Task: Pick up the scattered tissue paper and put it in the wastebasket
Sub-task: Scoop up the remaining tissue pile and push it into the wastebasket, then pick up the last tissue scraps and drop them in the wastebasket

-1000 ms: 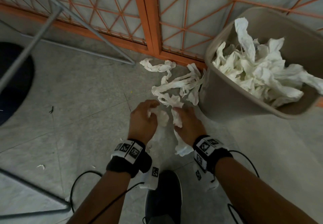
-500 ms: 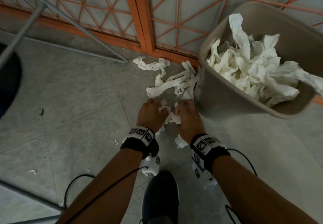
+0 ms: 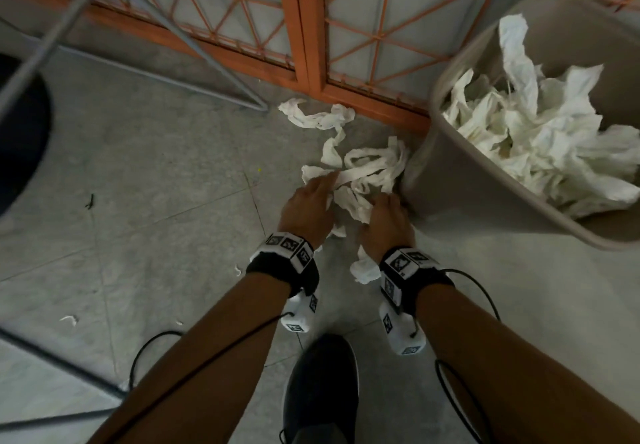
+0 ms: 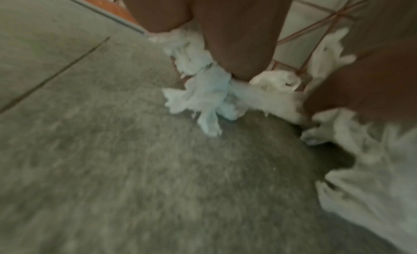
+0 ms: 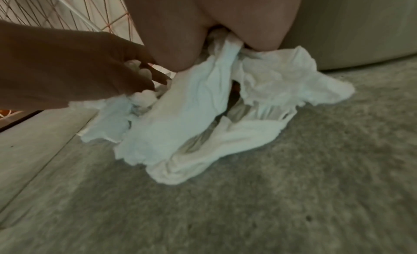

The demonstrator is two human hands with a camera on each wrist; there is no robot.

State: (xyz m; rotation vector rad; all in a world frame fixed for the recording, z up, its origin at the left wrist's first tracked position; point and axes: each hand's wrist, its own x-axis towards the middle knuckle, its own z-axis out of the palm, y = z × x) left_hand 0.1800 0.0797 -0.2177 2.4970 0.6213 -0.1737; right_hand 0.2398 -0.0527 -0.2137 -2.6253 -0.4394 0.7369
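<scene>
Grey floor (image 3: 156, 173) by wastebasket (image 3: 460, 197): tissue paper (image 3: 360, 173) under left hand (image 3: 306, 209) flat grip, right hand (image 3: 386, 223) grip clutching it

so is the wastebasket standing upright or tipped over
Tipped. The wastebasket leans with its mouth tilted toward the camera, crumpled tissue filling it.

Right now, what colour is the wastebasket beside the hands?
Beige plastic wastebasket, plain; clearest in the head view.
</scene>
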